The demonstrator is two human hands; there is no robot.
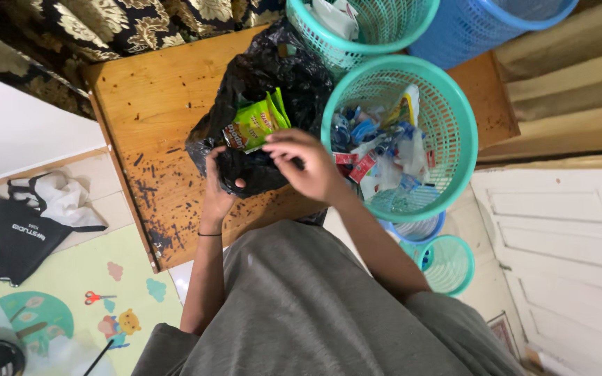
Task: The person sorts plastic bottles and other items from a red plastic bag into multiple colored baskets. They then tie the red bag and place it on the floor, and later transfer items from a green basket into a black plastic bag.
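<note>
green snack packet [256,124] atop black bag [273,76]; left hand [219,182] grips bag; right hand [308,163] pinches it.

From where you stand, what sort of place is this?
Probably a room in a home, used for sorting waste: a patterned play mat on the floor, a scuffed wooden table, and teal baskets holding wrappers beside a black plastic bag.

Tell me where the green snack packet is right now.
In the head view, the green snack packet sits at the mouth of the black plastic bag on the wooden table, just above the right hand, left of the teal basket.
</note>
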